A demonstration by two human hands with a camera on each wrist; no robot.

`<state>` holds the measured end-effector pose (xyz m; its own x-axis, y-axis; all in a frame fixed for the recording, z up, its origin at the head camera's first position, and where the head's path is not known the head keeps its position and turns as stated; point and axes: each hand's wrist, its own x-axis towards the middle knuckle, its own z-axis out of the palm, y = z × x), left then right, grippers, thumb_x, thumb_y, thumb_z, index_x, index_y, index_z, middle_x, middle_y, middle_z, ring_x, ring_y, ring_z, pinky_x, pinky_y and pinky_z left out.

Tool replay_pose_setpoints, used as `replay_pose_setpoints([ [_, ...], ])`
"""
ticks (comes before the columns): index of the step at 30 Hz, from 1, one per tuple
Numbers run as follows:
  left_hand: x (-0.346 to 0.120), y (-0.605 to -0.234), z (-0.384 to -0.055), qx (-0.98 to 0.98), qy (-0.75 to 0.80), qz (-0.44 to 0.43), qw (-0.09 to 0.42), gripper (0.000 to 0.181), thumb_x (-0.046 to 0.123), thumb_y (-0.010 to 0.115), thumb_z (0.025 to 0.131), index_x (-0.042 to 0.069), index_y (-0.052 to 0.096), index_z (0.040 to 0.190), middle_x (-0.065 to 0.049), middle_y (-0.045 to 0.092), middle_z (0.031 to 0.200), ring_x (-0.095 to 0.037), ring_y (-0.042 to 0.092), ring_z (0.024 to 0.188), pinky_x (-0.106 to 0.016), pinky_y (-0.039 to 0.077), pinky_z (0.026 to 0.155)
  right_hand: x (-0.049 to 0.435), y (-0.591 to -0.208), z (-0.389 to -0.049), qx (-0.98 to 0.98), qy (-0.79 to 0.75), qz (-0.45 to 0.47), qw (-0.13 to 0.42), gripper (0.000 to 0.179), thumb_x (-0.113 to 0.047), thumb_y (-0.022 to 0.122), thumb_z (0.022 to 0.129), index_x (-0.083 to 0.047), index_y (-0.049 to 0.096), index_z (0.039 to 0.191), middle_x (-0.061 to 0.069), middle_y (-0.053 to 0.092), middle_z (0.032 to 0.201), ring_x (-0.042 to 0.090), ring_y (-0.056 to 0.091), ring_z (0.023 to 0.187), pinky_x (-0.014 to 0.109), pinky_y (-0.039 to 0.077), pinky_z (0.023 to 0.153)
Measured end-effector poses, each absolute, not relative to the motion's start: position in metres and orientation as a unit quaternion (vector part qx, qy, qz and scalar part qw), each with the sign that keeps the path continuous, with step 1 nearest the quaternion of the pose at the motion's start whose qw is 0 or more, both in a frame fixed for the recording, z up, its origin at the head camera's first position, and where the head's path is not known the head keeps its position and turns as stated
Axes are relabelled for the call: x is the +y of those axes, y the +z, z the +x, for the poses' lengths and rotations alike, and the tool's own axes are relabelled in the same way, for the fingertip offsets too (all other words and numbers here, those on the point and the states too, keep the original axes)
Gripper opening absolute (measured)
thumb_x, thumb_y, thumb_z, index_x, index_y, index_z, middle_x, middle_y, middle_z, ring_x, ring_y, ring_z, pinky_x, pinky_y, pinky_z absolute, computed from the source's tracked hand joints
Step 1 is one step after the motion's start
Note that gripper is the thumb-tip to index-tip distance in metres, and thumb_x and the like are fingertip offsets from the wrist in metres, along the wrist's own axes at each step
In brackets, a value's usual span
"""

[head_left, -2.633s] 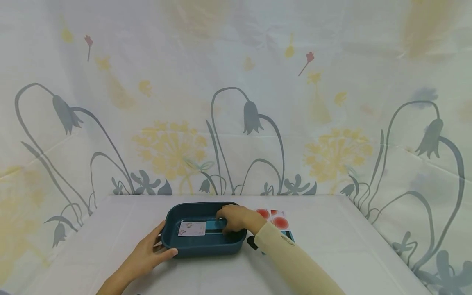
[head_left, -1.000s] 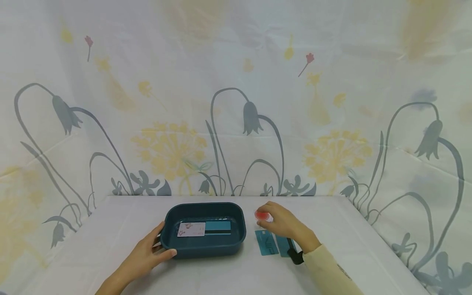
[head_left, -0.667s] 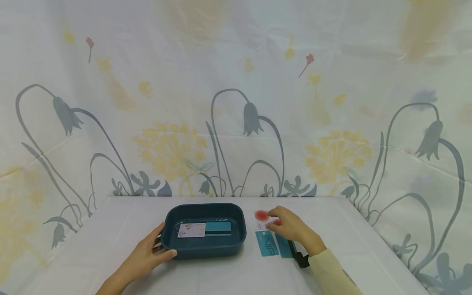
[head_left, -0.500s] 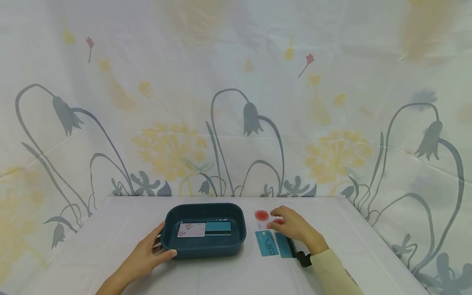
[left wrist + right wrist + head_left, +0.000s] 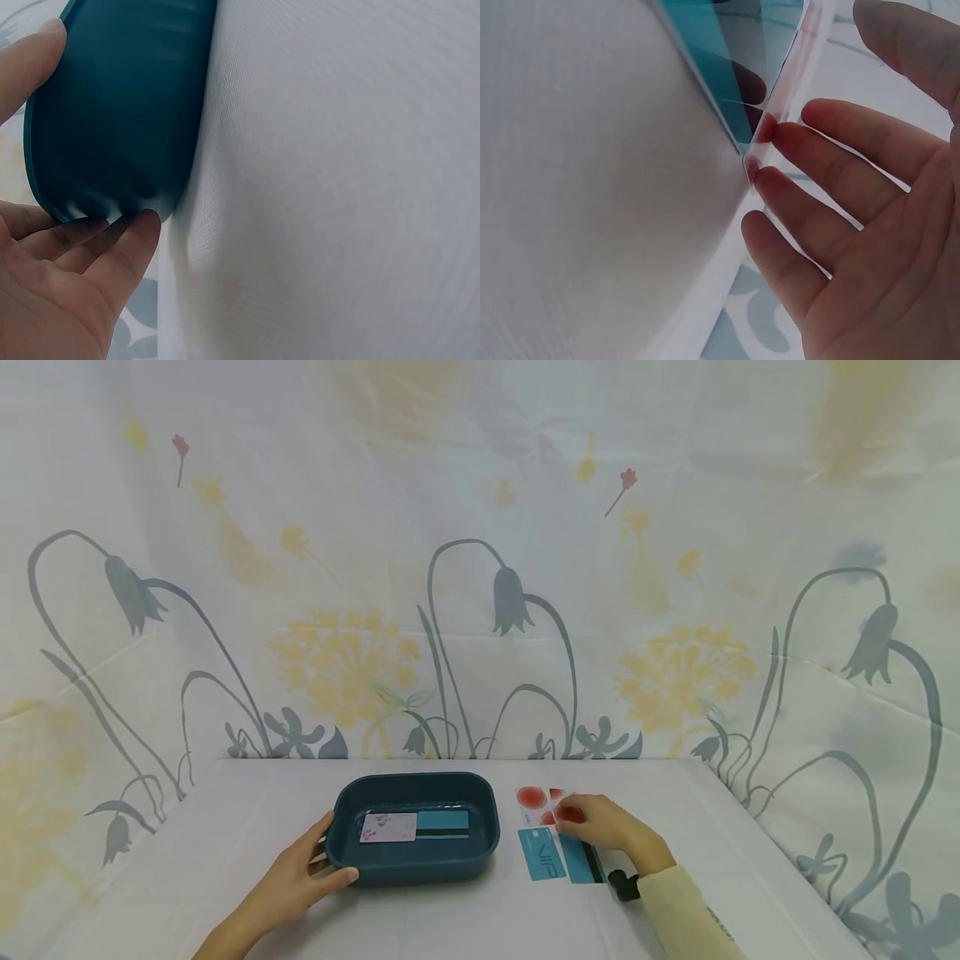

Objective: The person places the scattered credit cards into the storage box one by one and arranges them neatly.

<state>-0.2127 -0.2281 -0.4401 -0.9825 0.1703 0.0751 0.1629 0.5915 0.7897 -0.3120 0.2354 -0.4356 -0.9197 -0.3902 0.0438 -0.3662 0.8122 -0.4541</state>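
My left hand [image 5: 296, 877] holds the left end of a dark teal plastic tray [image 5: 420, 870], its thumb at the front and fingers on the end wall. In the left wrist view, the fingertips [image 5: 150, 219] press that tray's wall. Inside lie a pale floral card [image 5: 387, 828] and a teal striped card [image 5: 442, 820]. My right hand [image 5: 618, 828] is over the red-and-white card at the back right, partly hiding it. In the right wrist view, its relaxed fingers [image 5: 810, 217] reach the cards' edge, with the thumb apart.
Beside the tray lie another red-and-white card [image 5: 532, 800], a teal VIP card [image 5: 542, 853] and a teal card with a dark stripe [image 5: 583, 862]. A black object [image 5: 624, 885] is at my right wrist. A flowered curtain [image 5: 480, 568] stands behind the white table [image 5: 420, 927].
My right hand has left the tray and moved right to the loose cards, passing from the left red-and-white card to the right one. My left hand stays on the tray.
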Motion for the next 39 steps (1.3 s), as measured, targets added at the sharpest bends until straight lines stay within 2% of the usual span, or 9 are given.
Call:
replay_pose_setpoints([
  [14,-0.228,-0.44,-0.212,0.895,0.435,0.097,0.005,0.099,0.041,0.074,0.082,-0.003,0.017,0.15,-0.031,0.026,0.149,-0.044,0.047,0.124,-0.038,0.049,0.094,0.245,-0.437,-0.313,0.957,-0.23,-0.174,0.013,0.042,-0.029,0.07,0.087,-0.004,0.062,0.12,0.005,0.062,0.111,0.022,0.054,0.098,0.049,0.045,0.098],
  [19,-0.229,-0.439,-0.212,0.895,0.434,0.1,0.006,0.099,0.041,0.073,0.083,-0.003,0.016,0.15,-0.031,0.024,0.149,-0.045,0.046,0.124,-0.039,0.048,0.095,0.245,-0.437,-0.313,0.959,-0.23,-0.166,0.03,0.05,-0.032,0.068,0.088,-0.003,0.059,0.127,0.013,0.059,0.124,0.031,0.053,0.113,0.053,0.04,0.102],
  [23,-0.229,-0.439,-0.212,0.897,0.431,0.098,0.007,0.099,0.042,0.073,0.083,-0.002,0.016,0.15,-0.031,0.023,0.15,-0.045,0.046,0.124,-0.04,0.048,0.096,0.246,-0.436,-0.312,0.96,-0.209,-0.179,0.06,0.052,-0.035,0.065,0.09,-0.002,0.058,0.13,0.022,0.05,0.137,0.041,0.043,0.128,0.056,0.033,0.106],
  [26,-0.229,-0.44,-0.212,0.897,0.431,0.099,0.005,0.098,0.041,0.073,0.083,-0.002,0.016,0.15,-0.031,0.023,0.15,-0.045,0.046,0.125,-0.039,0.048,0.096,0.246,-0.435,-0.312,0.96,-0.198,-0.183,0.069,0.052,-0.036,0.064,0.09,-0.002,0.058,0.13,0.025,0.045,0.14,0.042,0.04,0.13,0.056,0.031,0.107],
  [30,-0.229,-0.441,-0.213,0.897,0.432,0.096,0.005,0.099,0.041,0.073,0.082,-0.003,0.017,0.15,-0.031,0.024,0.15,-0.044,0.046,0.124,-0.039,0.048,0.095,0.249,-0.434,-0.312,0.961,-0.208,-0.167,0.069,0.049,-0.035,0.065,0.089,-0.004,0.062,0.127,0.021,0.048,0.14,0.04,0.042,0.129,0.055,0.033,0.107],
  [35,-0.228,-0.44,-0.213,0.899,0.429,0.09,0.007,0.099,0.043,0.073,0.082,-0.002,0.017,0.15,-0.03,0.026,0.15,-0.044,0.047,0.124,-0.039,0.049,0.095,0.252,-0.434,-0.313,0.962,-0.214,-0.162,0.045,0.042,-0.031,0.069,0.087,-0.005,0.064,0.12,0.01,0.062,0.118,0.03,0.054,0.108,0.052,0.041,0.101],
  [37,-0.228,-0.44,-0.213,0.899,0.428,0.088,0.007,0.099,0.043,0.073,0.082,-0.002,0.018,0.15,-0.03,0.026,0.15,-0.044,0.047,0.124,-0.039,0.049,0.095,0.253,-0.434,-0.313,0.961,-0.219,-0.164,0.044,0.044,-0.031,0.069,0.087,-0.005,0.062,0.122,0.009,0.061,0.117,0.029,0.054,0.108,0.052,0.041,0.101],
  [39,-0.228,-0.44,-0.212,0.899,0.428,0.088,0.008,0.099,0.043,0.073,0.082,-0.002,0.018,0.15,-0.03,0.026,0.15,-0.043,0.047,0.124,-0.039,0.049,0.095,0.252,-0.434,-0.312,0.959,-0.226,-0.164,0.053,0.051,-0.032,0.068,0.088,-0.004,0.058,0.128,0.012,0.059,0.125,0.033,0.051,0.116,0.054,0.037,0.104],
])
